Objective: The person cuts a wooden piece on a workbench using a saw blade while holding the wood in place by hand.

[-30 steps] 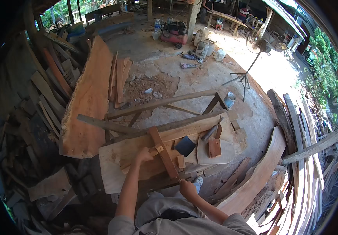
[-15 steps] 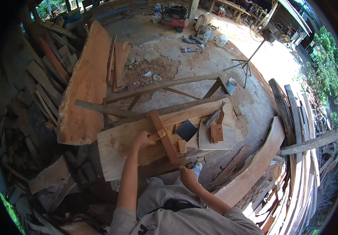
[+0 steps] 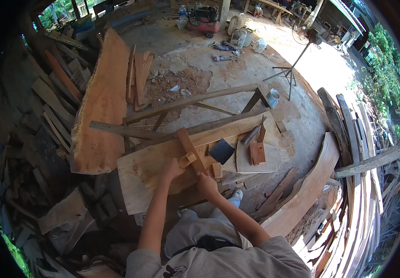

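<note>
A small pale wooden block (image 3: 187,160) is in my left hand (image 3: 172,170), whose fingers are closed on it. The block lies against a long reddish-brown wooden strip (image 3: 189,147) set crosswise over a wide pale slab (image 3: 139,167). At the strip's near end is my right hand (image 3: 208,184), fingers closed; whatever is in them is hidden. Just right of the strip stand a small light wood block (image 3: 217,169) and a dark square sheet (image 3: 221,152). Farther right, a reddish wooden block (image 3: 257,153) rests on a rounded pale board (image 3: 246,162), near a dark long tool (image 3: 252,134).
A wooden trestle (image 3: 195,101) stands behind the slab. One large live-edge plank (image 3: 100,106) leans at left, above stacked offcuts. Long boards (image 3: 304,185) lie at right. Beyond are a fan on a tripod (image 3: 297,65), a metal bucket (image 3: 272,97) and a red compressor (image 3: 204,23).
My right hand has moved up and left to the near end of the strip. My left hand stays at the small block and has shifted slightly right.
</note>
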Action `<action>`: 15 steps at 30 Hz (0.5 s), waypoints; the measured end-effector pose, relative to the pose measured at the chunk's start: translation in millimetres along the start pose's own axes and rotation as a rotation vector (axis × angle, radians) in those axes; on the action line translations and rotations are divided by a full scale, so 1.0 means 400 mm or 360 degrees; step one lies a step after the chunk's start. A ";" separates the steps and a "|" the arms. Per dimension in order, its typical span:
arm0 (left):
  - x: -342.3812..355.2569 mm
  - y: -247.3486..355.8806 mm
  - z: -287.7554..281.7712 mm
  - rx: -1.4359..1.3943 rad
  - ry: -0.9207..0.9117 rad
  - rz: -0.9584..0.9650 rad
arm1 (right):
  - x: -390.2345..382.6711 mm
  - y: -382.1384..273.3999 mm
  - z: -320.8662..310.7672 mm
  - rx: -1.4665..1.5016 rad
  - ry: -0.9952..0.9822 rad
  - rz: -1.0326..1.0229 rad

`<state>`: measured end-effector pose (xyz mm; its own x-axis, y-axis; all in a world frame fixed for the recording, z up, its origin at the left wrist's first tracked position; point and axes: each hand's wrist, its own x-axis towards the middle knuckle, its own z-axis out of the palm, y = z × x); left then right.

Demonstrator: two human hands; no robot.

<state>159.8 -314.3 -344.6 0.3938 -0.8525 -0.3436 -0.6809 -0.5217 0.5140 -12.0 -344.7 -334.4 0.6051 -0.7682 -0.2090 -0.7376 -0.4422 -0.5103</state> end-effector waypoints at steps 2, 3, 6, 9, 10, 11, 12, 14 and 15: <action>0.017 -0.016 -0.009 -0.0038 -0.0020 -0.0029 | 0.043 -0.012 0.017 0.0004 0.0050 -0.0049; 0.022 -0.021 -0.014 -0.0071 -0.0093 -0.0082 | 0.044 -0.008 0.018 -0.0028 0.0026 -0.0043; 0.014 -0.026 -0.026 -0.0146 0.0126 -0.0023 | -0.043 0.038 -0.011 -0.0083 -0.0091 0.0082; -0.009 -0.015 -0.019 -0.0105 0.0298 0.0080 | -0.161 0.077 -0.054 -0.0093 -0.0202 0.0174; -0.016 -0.004 -0.005 0.0079 0.0338 0.0100 | -0.178 0.084 -0.061 -0.0138 -0.0295 0.0273; -0.027 0.005 0.011 0.0297 0.0471 0.0172 | -0.185 0.087 -0.065 -0.0088 -0.0224 0.0174; -0.040 0.016 0.031 0.0387 0.0654 0.0106 | -0.183 0.088 -0.067 -0.0066 -0.0163 0.0142; -0.047 0.026 0.053 0.0509 0.0858 0.0011 | -0.151 0.091 -0.066 0.0009 -0.0215 0.0120; -0.046 0.029 0.064 0.0526 0.0828 -0.0112 | -0.134 0.099 -0.066 0.0074 -0.0307 0.0049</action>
<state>128.7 -303.9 -352.3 0.6374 -0.7636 0.1030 -0.7648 -0.6109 0.2047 -81.5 -333.4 -321.5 0.6320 -0.6761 -0.3787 -0.7447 -0.3946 -0.5383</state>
